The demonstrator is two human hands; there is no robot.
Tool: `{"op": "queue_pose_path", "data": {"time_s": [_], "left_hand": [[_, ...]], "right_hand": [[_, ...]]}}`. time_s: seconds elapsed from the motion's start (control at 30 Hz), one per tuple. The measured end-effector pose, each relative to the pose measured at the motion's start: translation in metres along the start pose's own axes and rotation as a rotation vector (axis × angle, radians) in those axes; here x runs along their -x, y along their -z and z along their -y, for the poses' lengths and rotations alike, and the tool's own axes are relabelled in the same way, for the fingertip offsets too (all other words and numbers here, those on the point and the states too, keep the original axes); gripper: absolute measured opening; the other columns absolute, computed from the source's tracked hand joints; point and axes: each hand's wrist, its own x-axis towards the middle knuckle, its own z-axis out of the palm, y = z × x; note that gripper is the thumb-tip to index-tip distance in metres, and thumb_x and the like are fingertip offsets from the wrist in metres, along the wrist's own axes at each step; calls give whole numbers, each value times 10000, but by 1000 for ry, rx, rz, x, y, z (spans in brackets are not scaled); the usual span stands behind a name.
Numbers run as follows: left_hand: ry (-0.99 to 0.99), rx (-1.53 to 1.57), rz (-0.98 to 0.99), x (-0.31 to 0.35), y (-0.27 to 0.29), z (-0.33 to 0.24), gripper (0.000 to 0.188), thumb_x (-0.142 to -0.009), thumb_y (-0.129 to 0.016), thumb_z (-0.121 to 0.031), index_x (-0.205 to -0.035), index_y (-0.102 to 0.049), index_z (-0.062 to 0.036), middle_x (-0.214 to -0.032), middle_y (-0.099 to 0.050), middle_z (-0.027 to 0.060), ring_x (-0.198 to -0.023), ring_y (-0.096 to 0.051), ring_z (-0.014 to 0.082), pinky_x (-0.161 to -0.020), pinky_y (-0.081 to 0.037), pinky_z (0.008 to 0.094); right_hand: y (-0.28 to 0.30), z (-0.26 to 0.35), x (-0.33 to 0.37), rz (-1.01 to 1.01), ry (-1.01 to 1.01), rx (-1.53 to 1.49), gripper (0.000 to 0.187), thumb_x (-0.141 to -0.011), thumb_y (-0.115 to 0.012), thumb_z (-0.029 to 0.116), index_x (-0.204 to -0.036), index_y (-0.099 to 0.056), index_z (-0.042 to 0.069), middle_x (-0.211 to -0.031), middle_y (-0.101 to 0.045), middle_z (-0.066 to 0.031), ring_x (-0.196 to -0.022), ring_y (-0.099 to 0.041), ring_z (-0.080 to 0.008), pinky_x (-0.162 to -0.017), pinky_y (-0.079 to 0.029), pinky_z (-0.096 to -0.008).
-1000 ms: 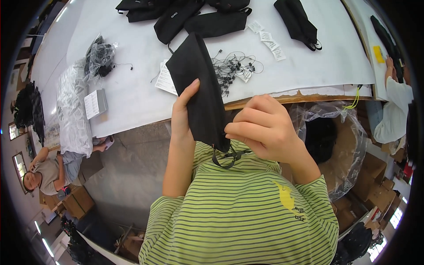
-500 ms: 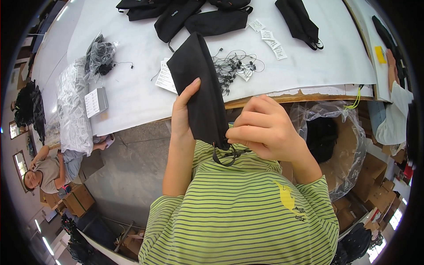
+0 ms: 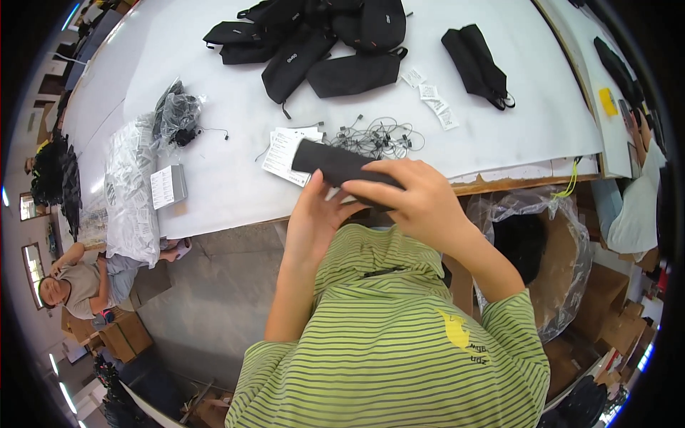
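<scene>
A black fabric pouch (image 3: 335, 162) is between my two hands, above the near table edge, lying nearly level and seen foreshortened. My left hand (image 3: 312, 217) grips its underside, thumb against the near side. My right hand (image 3: 421, 203) closes over its right end, fingers across the top; that end is hidden. Just beyond the pouch lie white printed cards (image 3: 283, 151) and a tangle of black tag strings (image 3: 389, 139). Several similar black pouches (image 3: 296, 64) are heaped at the far side, and another pouch (image 3: 477, 65) lies apart at the right.
Small white labels (image 3: 437, 105) lie in a row on the white table (image 3: 235, 171). To the left are a card stack (image 3: 168, 187) and a clear plastic bundle (image 3: 132, 185). A plastic-lined carton (image 3: 564, 250) stands below the table's right edge. A person (image 3: 82, 282) sits far left.
The pouch has swung from upright to nearly level, its near loop now out of sight. My right hand has moved from the loop end onto the pouch; my left has slid lower on it.
</scene>
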Motion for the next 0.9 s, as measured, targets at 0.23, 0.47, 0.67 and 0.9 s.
{"op": "queue_pose_path", "data": {"time_s": [0.23,0.47,0.67,0.9], "left_hand": [[-513,-749,176,-5,10,-27,559,-820,-684,-44,-1320,-435,-27,-1366,-452,140,-1225,-463,238,-1052,-349,368],[-586,-945,275,-22,7,-26,167,-855,-652,-29,-1018,-643,7,-1111,-643,130,-1002,-600,184,-861,-465,275],[-532,-936,27,-28,6,-22,196,-969,-523,-149,-1064,-623,-10,-1104,-642,117,-826,-612,125,-676,-480,227],[-410,-828,-197,-20,50,-36,304,-991,-480,-192,-1227,-478,0,-1027,-651,152,-750,-617,124,-622,-468,227]], "right_hand": [[12,-21,10,-175,-465,-979,263,-821,-677,8,-1080,-653,48,-981,-654,-56,-922,-602,-149,-828,-466,-278],[12,-47,25,-192,-532,-878,129,-854,-671,105,-960,-667,32,-905,-627,-41,-841,-568,-124,-779,-440,-247],[30,-105,30,-409,-557,-547,112,-894,-644,130,-945,-655,31,-858,-602,-33,-850,-559,-130,-774,-421,-244],[88,-246,22,-1002,-369,505,174,-880,-664,136,-1054,-666,136,-975,-540,-80,-864,-567,-261,-716,-467,-321]]}}
